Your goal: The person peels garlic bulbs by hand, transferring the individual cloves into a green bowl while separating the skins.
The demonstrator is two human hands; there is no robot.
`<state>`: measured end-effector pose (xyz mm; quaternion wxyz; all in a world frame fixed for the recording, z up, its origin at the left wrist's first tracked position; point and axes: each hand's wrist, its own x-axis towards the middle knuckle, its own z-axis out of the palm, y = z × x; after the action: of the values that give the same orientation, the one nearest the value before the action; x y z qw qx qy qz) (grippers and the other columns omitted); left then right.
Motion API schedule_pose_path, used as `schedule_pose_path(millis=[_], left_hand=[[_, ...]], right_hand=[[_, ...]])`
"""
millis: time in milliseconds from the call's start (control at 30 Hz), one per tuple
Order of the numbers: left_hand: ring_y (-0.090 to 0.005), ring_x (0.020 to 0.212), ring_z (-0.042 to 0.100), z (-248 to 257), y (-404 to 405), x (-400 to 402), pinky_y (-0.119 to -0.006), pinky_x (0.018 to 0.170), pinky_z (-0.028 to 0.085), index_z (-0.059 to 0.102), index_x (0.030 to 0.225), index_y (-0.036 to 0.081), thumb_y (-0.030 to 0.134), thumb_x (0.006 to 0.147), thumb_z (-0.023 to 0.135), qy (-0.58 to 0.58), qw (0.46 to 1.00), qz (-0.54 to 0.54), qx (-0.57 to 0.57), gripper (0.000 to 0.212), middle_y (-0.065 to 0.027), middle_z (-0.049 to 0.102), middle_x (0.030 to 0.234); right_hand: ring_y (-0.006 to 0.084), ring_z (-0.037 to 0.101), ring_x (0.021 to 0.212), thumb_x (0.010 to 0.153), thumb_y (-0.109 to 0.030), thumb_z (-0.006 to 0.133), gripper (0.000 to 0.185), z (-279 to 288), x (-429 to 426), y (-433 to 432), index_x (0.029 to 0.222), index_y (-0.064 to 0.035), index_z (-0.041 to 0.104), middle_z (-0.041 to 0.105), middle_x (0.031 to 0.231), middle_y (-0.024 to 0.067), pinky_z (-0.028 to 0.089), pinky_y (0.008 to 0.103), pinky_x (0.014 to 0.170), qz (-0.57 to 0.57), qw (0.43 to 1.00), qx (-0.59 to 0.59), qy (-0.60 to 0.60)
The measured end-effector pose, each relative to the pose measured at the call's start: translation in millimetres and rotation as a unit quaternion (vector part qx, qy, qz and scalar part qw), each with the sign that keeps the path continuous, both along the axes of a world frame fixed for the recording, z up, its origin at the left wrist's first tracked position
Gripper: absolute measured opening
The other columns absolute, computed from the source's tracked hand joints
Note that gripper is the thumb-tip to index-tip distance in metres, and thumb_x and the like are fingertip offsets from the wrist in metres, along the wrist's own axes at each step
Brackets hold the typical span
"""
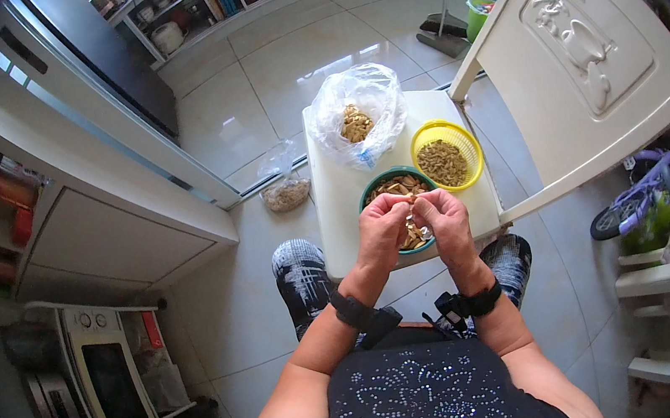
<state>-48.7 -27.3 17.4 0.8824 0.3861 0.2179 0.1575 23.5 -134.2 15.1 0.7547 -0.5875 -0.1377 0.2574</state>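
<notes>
My left hand [383,228] and my right hand [445,216] meet fingertip to fingertip, pinching one small brown piece [412,198], perhaps a seed pod or nut, between them. They are above a green round basin [365,190] of brown and tan pieces, partly hidden by my hands. Touching or close to the basin's right rim, a yellow plastic basket [478,155] contains small greenish-brown kernels [442,163]. Behind them a clear plastic bag [382,85] lies open with golden-tan pieces [356,124] inside. All stand on the seat of a cream plastic chair [340,227].
A tied clear bag of pale brown bits [287,194] lies on the floor left of the chair. The chair's back [592,42] rises at the right. Beyond are a broom [442,36] and a green bucket [478,17]. A microwave oven [110,378] stands lower left, a purple bicycle [640,191] at right.
</notes>
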Motion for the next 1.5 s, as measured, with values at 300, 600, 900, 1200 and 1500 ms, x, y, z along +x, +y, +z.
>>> schedule_pose_path(millis=[300, 600, 900, 1200, 1500], left_hand=[[-0.0015, 0.043, 0.04, 5.8, -6.7, 0.7, -0.017, 0.038, 0.029, 0.06, 0.09, 0.003, 0.01, 0.087, 0.063, 0.015, 0.999, 0.014, 0.045, 0.008, 0.0026, 0.055, 0.066], [-0.0021, 0.043, 0.039, 1.0, 3.1, -1.7, -0.018, 0.038, 0.029, 0.059, 0.09, 0.005, 0.02, 0.09, 0.064, 0.04, 0.997, 0.007, 0.073, 0.016, 0.0048, 0.05, 0.061], [-0.002, 0.04, 0.03, -6.0, 11.6, -4.7, -0.018, 0.036, 0.023, 0.062, 0.093, 0.006, 0.017, 0.092, 0.059, 0.008, 0.997, -0.018, -0.077, 0.012, 0.0073, 0.042, 0.057], [-0.0018, 0.041, 0.029, -9.6, 7.5, -4.3, -0.018, 0.035, 0.022, 0.058, 0.086, 0.008, 0.021, 0.095, 0.056, -0.003, 0.99, -0.038, -0.133, 0.016, 0.0079, 0.037, 0.056], [-0.0037, 0.046, 0.035, -6.0, 12.3, -8.1, -0.019, 0.04, 0.028, 0.059, 0.092, 0.003, 0.029, 0.097, 0.052, -0.024, 0.984, -0.056, -0.169, 0.027, 0.0046, 0.044, 0.063]], right_hand=[[0.0058, 0.055, 0.064, 0.092, -0.014, 0.063, 0.012, -4.0, 6.6, 3.2, 0.093, -0.0031, 0.06, 0.062, 0.079, 0.0006, 0.048, 0.0184, 0.059, 0.02, 0.99, 0.085, 0.114], [0.0078, 0.061, 0.071, 0.093, -0.011, 0.059, 0.013, 8.7, 1.0, 1.3, 0.097, 0.001, 0.062, 0.065, 0.085, 0.0035, 0.051, 0.0206, 0.064, 0.032, 0.992, -0.073, -0.101], [0.0119, 0.061, 0.069, 0.086, -0.004, 0.065, 0.01, 10.4, 3.1, -1.2, 0.096, -0.0001, 0.064, 0.065, 0.082, 0.005, 0.051, 0.0249, 0.064, -0.027, 0.971, -0.115, -0.207], [0.0261, 0.062, 0.076, 0.079, -0.004, 0.07, 0.013, 23.7, 1.5, 3.8, 0.091, -0.0061, 0.066, 0.061, 0.085, 0.0103, 0.05, 0.0344, 0.067, -0.042, 0.872, -0.107, -0.476], [0.0281, 0.065, 0.08, 0.086, -0.01, 0.063, 0.009, -1.3, 85.2, -20.0, 0.093, -0.0048, 0.065, 0.066, 0.092, 0.0115, 0.052, 0.0351, 0.069, -0.123, 0.82, -0.298, -0.473]])
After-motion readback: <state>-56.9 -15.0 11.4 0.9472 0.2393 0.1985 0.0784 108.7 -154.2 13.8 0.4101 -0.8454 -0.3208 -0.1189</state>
